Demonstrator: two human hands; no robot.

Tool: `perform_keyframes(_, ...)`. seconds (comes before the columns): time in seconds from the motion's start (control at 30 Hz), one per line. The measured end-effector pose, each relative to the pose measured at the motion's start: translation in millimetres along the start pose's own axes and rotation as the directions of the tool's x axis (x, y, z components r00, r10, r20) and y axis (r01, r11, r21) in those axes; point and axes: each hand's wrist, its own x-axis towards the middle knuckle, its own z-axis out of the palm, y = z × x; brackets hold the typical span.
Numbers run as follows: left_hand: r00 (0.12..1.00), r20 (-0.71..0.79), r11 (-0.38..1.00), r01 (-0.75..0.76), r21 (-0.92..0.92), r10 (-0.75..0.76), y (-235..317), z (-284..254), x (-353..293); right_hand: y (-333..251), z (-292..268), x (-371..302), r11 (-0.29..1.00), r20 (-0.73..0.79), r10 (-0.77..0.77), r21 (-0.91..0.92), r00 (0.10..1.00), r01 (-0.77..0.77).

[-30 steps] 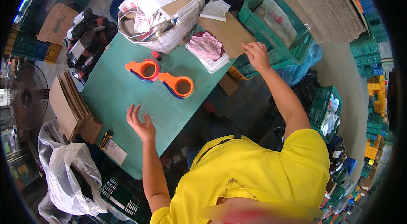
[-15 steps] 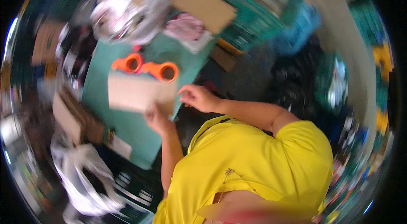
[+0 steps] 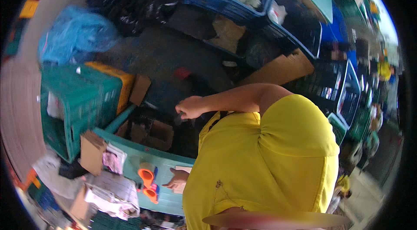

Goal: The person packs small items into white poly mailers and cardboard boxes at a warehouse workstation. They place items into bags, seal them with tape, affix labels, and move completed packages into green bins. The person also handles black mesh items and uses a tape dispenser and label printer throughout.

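My right hand (image 3: 190, 107) is held out over the dark floor space beside the table, fingers curled together. Whether something small is pinched in them is too blurred to make out. Down at the green table (image 3: 171, 206), my left hand (image 3: 177, 178) lies by a flat cardboard piece (image 3: 186, 169), fingers apart and holding nothing. My body partly hides that cardboard. Two orange tape dispensers (image 3: 147, 177) stand on the tabletop just left of my left hand. Further left is a pink printed packet (image 3: 112, 161).
A green crate (image 3: 82, 104) and a blue plastic bag (image 3: 78, 34) stand at left. Black bags (image 3: 143, 4) lie at the back, beside a blue crate (image 3: 226, 6) full of wrapped items. Cardboard boxes (image 3: 158, 134) sit below the table edge. A cardboard flap (image 3: 282, 69) juts out at right.
My view has swung right, away from the table. My right hand has left the cardboard's side and reaches over the floor. My left hand, which was on the cardboard, now has its fingers spread.
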Motion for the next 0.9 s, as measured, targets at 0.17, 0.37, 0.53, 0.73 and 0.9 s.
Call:
perform_keyframes(0.17,0.893,-0.193,0.862,-0.445,-0.245,0.406,168.1,-29.3,37.1,93.2,-86.0,-69.9,0.964,-0.251,0.225,0.194,0.942,-0.179)
perform_keyframes(0.37,0.827,-0.19,0.765,-0.561,-0.315,0.529,303.7,-75.3,-31.8,245.1,-305.8,-49.8,0.947,-0.929,0.287,0.312,0.234,0.076)
perform_keyframes(0.53,0.823,0.116,0.813,-0.509,-0.284,0.556,356.3,-81.3,-150.3,406.2,-469.3,56.0,0.826,-0.824,0.461,0.261,0.33,-0.5)
perform_keyframes(0.73,0.845,0.219,0.83,-0.373,-0.415,0.489,369.3,-84.7,-200.6,496.0,-503.9,139.8,0.705,-0.465,0.636,0.025,0.615,-0.709)
perform_keyframes(0.9,0.903,0.242,0.856,-0.208,-0.474,0.354,358.2,-100.4,-200.7,483.0,-540.8,74.3,0.743,-0.723,0.336,-0.191,0.604,-0.641)
